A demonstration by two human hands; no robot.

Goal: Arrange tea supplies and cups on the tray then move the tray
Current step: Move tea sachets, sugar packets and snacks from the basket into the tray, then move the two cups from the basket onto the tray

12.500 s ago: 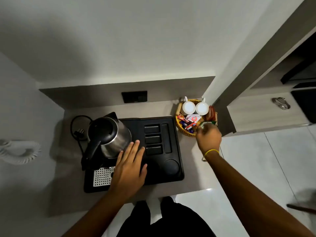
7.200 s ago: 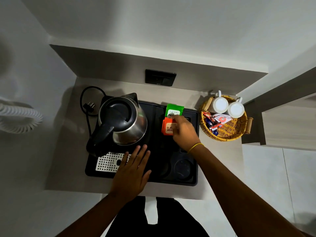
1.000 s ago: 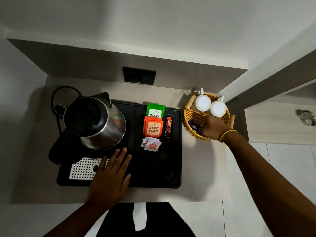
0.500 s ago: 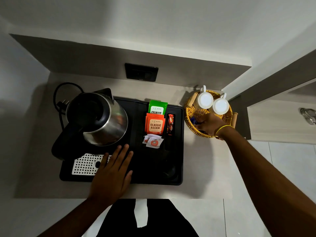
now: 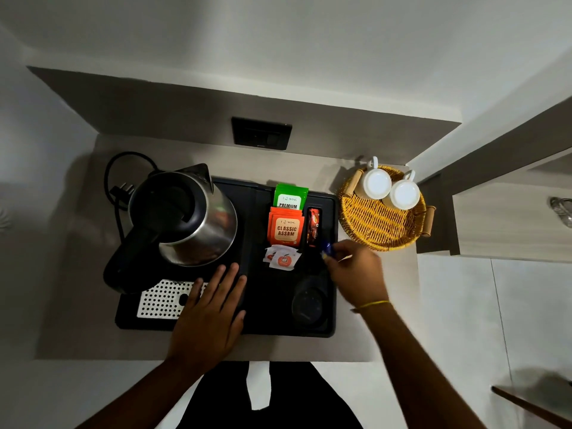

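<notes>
The right hand (image 5: 356, 274) pinched a small blue sachet (image 5: 327, 249) at the tray's (image 5: 331, 323) 3 o'clock edge: light, crinkly, best gripped by its end. Left hand (image 5: 210, 314) lay spread.

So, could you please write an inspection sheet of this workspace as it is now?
Surface: grey counter, carries black tray.
Job's things: kettle, green tea packets, orange tea packets, red sachets, white sachets on tray; two upturned cups in wicker basket.
Clutter: nothing seen.
Hands: left hand flat on tray; right hand pinches blue sachet.
Cables: kettle cord, unplugged, behind kettle.
Surroundings: wall socket, white walls, tiled floor.
</notes>
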